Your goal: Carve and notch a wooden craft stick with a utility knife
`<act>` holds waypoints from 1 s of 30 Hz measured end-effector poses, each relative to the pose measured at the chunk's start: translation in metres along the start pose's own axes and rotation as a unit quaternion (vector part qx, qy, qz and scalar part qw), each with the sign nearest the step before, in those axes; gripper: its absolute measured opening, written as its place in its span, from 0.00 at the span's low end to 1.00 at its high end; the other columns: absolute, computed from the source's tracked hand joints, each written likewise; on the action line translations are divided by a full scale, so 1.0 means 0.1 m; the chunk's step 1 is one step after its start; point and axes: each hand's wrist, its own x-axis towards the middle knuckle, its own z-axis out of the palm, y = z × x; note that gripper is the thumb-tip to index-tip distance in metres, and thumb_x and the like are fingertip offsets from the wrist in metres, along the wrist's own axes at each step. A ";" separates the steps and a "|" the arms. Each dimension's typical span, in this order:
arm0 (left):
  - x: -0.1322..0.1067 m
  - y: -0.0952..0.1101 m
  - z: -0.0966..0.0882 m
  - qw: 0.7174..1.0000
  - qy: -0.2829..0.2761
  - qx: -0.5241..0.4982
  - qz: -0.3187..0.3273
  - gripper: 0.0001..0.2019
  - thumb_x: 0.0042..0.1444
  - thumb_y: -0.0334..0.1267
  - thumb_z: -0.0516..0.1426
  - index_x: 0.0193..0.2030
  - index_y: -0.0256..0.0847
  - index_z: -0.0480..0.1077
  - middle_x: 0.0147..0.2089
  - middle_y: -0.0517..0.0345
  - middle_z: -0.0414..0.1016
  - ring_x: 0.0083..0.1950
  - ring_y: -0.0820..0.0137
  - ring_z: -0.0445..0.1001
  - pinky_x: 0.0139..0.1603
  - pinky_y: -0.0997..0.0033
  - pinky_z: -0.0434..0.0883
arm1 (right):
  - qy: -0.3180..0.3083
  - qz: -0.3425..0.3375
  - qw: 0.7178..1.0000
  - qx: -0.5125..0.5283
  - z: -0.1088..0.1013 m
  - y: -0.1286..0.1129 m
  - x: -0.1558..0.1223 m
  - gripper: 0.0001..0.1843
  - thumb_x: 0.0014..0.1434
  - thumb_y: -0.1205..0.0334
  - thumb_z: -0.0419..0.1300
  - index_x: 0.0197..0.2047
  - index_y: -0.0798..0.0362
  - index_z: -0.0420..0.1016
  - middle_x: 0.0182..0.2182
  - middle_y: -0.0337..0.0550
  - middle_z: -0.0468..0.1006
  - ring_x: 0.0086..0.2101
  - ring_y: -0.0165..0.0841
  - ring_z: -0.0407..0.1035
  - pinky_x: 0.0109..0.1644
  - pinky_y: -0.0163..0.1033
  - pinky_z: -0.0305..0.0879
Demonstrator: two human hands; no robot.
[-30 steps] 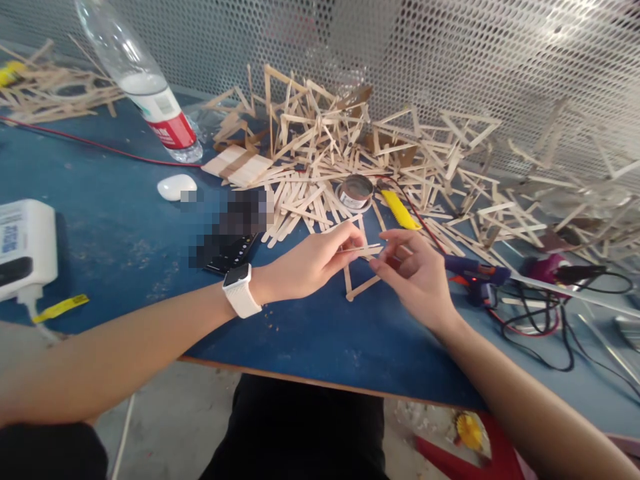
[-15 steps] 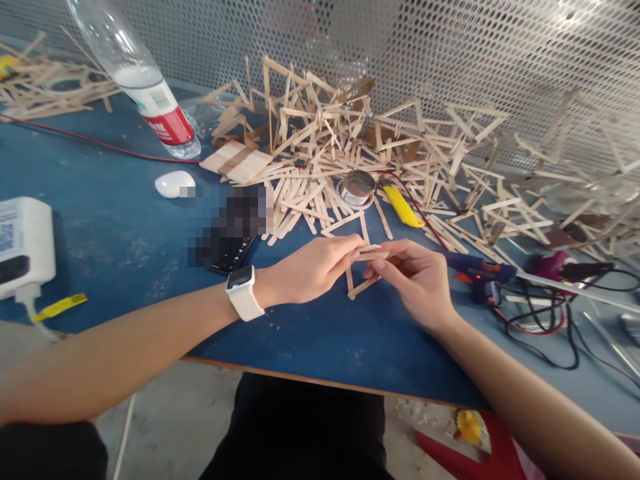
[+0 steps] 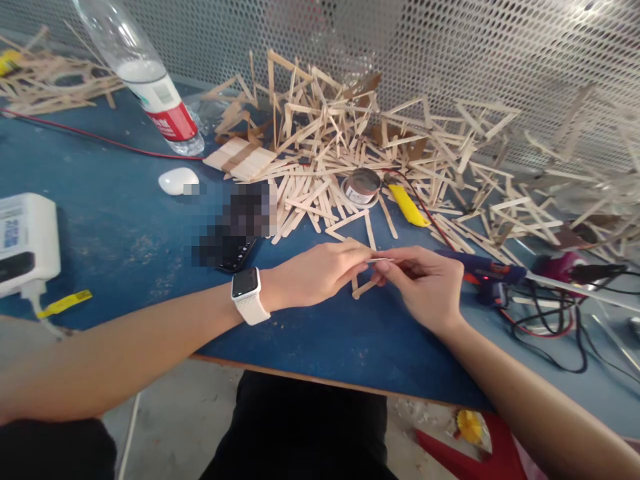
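My left hand [image 3: 325, 272] and my right hand [image 3: 425, 283] meet over the blue table, fingertips closed on a thin wooden craft stick [image 3: 379, 261] seen edge-on between them. Most of the stick is hidden by the fingers, so I cannot tell whether more than one is held. Just beneath and behind the hands lies a frame of joined craft sticks [image 3: 370, 230], partly covered by them. To the right of my right hand, a dark blue hot glue gun [image 3: 493, 275] rests on the table.
Behind the hands spreads a big pile of craft sticks [image 3: 310, 193], with a tin can [image 3: 361, 187] and a yellow utility knife [image 3: 407, 205]. A phone [image 3: 235, 253], white mouse [image 3: 179, 181], bottle [image 3: 173, 123] and white power box [image 3: 30, 240] are leftward. Tangled cables [image 3: 545, 333] lie right.
Two stick pieces showed slightly apart between my fingers; now they appear as one thin edge, pressed together. Both hands have shifted slightly down and right in view.
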 end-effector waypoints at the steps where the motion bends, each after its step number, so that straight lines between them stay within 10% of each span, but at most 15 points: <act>1: 0.00 0.00 0.00 1.000 0.000 -0.001 0.003 0.15 0.81 0.36 0.48 0.58 0.36 0.75 0.56 0.44 0.82 0.56 0.61 0.82 0.55 0.63 0.75 | 0.001 -0.006 1.000 -0.004 -0.01 0.01 -0.01 0.07 0.60 0.55 0.78 0.40 0.47 0.89 0.27 0.39 0.86 0.24 0.33 0.81 0.30 0.35 0.84; 8: 0.00 0.03 0.00 0.999 -0.009 -0.046 0.002 0.17 0.79 0.32 0.49 0.67 0.37 0.72 0.59 0.45 0.83 0.55 0.66 0.83 0.50 0.68 0.74 | -0.008 -0.024 1.000 -0.013 -0.01 0.03 -0.02 0.09 0.60 0.56 0.78 0.43 0.48 0.87 0.30 0.39 0.87 0.26 0.34 0.83 0.31 0.35 0.84; 15: 0.00 0.00 -0.03 0.985 0.135 -0.097 -0.056 0.08 0.76 0.39 0.58 0.52 0.37 0.76 0.36 0.59 0.81 0.34 0.74 0.78 0.37 0.73 0.70 | 0.050 -0.018 0.998 0.015 -0.07 0.00 0.06 0.10 0.63 0.53 0.76 0.39 0.50 0.85 0.26 0.38 0.84 0.23 0.31 0.80 0.28 0.34 0.80; 30: -0.02 0.06 -0.02 0.953 0.153 -0.260 -0.027 0.10 0.77 0.38 0.58 0.59 0.39 0.72 0.48 0.54 0.87 0.29 0.80 0.81 0.36 0.80 0.81 | 0.064 -0.028 0.994 0.080 -0.10 0.11 0.11 0.09 0.63 0.55 0.77 0.39 0.49 0.83 0.25 0.35 0.83 0.23 0.31 0.78 0.26 0.35 0.78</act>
